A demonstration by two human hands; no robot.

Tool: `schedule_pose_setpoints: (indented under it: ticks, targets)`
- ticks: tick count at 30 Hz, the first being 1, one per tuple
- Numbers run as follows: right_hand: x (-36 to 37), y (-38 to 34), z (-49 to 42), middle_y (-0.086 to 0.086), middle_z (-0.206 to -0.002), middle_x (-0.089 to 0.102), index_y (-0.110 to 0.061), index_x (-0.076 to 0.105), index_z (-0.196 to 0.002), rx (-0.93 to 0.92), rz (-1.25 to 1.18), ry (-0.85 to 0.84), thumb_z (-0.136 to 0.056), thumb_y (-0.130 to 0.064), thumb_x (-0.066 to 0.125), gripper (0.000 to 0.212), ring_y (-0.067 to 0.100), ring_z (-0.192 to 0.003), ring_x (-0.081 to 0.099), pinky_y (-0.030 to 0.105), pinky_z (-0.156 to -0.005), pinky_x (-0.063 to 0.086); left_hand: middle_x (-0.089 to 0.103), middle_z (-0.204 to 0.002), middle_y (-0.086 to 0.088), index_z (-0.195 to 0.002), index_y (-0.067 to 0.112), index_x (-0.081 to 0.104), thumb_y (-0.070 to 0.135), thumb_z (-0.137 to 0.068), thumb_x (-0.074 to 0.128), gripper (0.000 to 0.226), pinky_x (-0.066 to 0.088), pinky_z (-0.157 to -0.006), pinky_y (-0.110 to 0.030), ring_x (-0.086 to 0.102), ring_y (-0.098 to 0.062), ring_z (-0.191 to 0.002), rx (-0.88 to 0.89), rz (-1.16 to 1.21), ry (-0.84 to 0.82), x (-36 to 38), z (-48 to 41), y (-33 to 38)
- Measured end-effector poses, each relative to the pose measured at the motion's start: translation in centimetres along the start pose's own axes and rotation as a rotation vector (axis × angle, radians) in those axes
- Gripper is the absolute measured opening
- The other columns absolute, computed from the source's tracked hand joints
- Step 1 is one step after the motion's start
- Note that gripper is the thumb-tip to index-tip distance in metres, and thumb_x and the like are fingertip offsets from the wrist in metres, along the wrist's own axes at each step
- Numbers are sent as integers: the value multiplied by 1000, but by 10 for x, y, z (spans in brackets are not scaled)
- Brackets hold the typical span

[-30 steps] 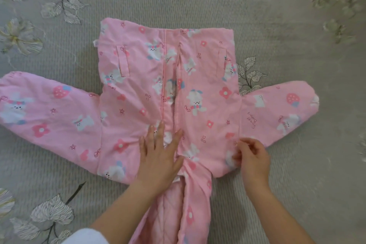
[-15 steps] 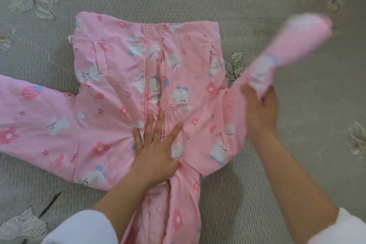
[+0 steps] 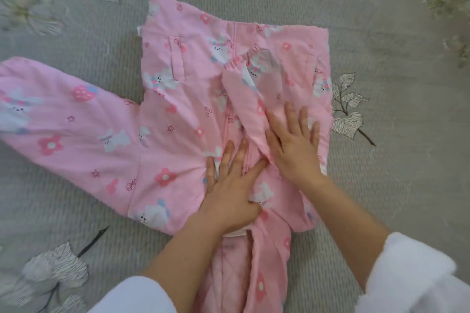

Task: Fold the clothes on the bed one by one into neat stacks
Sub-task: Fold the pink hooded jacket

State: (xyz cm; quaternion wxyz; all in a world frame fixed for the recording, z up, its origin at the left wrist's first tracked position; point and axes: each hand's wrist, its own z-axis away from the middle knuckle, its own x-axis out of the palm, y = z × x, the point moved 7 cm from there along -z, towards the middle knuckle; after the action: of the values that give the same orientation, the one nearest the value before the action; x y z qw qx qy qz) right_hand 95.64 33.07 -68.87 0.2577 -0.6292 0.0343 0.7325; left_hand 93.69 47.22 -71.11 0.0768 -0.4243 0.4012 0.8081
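Note:
A pink padded child's jacket (image 3: 183, 114) with bunny and flower prints lies front up on the bed, its hem pointing away from me. Its right sleeve (image 3: 249, 94) is folded across the body, cuff near the zip. The left sleeve (image 3: 63, 124) still stretches out flat to the left. My left hand (image 3: 229, 185) presses flat on the jacket's middle, fingers straight beside the zip. My right hand (image 3: 292, 142) lies flat with spread fingers on the folded sleeve. The hood end (image 3: 244, 269) runs down between my forearms.
The bed is covered by a grey ribbed bedspread (image 3: 394, 134) printed with pale flowers and leaves. Bare bedspread surrounds the jacket on all sides. No other clothes show in this view.
My right hand lifted the right sleeve, swung it over the jacket body and now presses it down. My left hand stayed pressed on the middle.

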Motion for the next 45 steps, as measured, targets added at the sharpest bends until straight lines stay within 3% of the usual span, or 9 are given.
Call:
schedule_pose_setpoints:
  ticks: [4, 11, 14, 18, 23, 27, 31, 38, 45]
  targets:
    - [16, -14, 3, 1, -162, 2, -47, 11, -149, 13, 59, 19, -102, -38, 31, 52, 26, -148, -12, 48, -117, -11, 14, -158, -5, -139, 28, 44, 18, -68, 57, 72, -9, -113, -20, 1, -18, -145, -126, 317, 464, -73, 35, -32]
    - [33, -31, 6, 1, -161, -14, -58, -6, -142, 93, 21, -10, -89, -72, 21, 61, 27, -144, -25, 53, -109, -20, 50, -128, -15, -134, 5, 42, 25, -73, 70, 70, 50, -85, -33, 50, -29, -116, -1230, 907, 1063, -103, 130, -180]
    - [34, -30, 4, 4, -160, -16, -57, -7, -143, 94, 77, -32, -87, -70, 28, 67, 32, -144, -24, 59, -110, -15, 69, -101, 2, -106, 15, 62, 18, -75, 70, 32, 53, -58, -24, 66, -16, -84, -1031, 1300, 1117, -117, 111, -187]
    - [33, -30, 4, 4, -160, -18, -57, -7, -143, 89, 74, -68, -86, -71, 24, 67, 32, -144, -23, 59, -110, -13, 64, -96, 10, -83, 22, 63, 23, -83, 59, 4, 42, -85, -24, 61, -21, -102, -640, 680, 1128, -174, 87, -139]
    - [30, -28, 2, 2, -160, -17, -60, -6, -142, 69, 45, -131, -89, -72, 25, 63, 29, -145, -21, 57, -113, -8, 23, -154, -17, -147, 17, 32, 26, -92, 35, 56, 15, -113, -36, 20, -33, -143, -164, 67, 695, -143, 25, -55]
    - [15, -7, 8, -9, -160, -15, -61, -10, -139, -101, 54, -227, -80, -78, 18, 67, 14, -146, -18, 41, -115, -6, -15, -159, 4, -142, 46, -9, 43, -97, 33, 62, -8, -117, -46, -22, -19, -144, -79, -226, 273, -75, -6, -54]
    - [13, 8, 26, -11, -159, -20, -52, -15, -143, -222, 161, -271, -89, -69, 17, 66, 7, -142, -28, 27, -112, -18, -17, -159, 6, -148, 45, -1, 53, -95, 33, 63, -20, -112, -40, -25, -18, -143, -101, -273, 193, -58, -15, -66]
    - [-13, -18, 87, 8, -156, 28, -18, 36, -147, -424, 150, 49, -96, -40, 37, 56, 28, -146, 20, 49, -116, 13, 12, -159, -1, -150, 24, 22, 45, -92, 27, 62, 0, -118, -39, 2, -17, -147, 54, -135, 163, -70, 33, -39]
    - [16, 2, 248, 6, -160, 15, -19, 16, -153, -866, 352, -114, -81, -33, 66, 89, 28, -147, 13, 48, -114, 19, 33, -150, -14, -143, 16, 34, -4, -67, 30, 80, 17, -117, -41, 13, -27, -146, 335, -326, 111, -34, 181, -46]
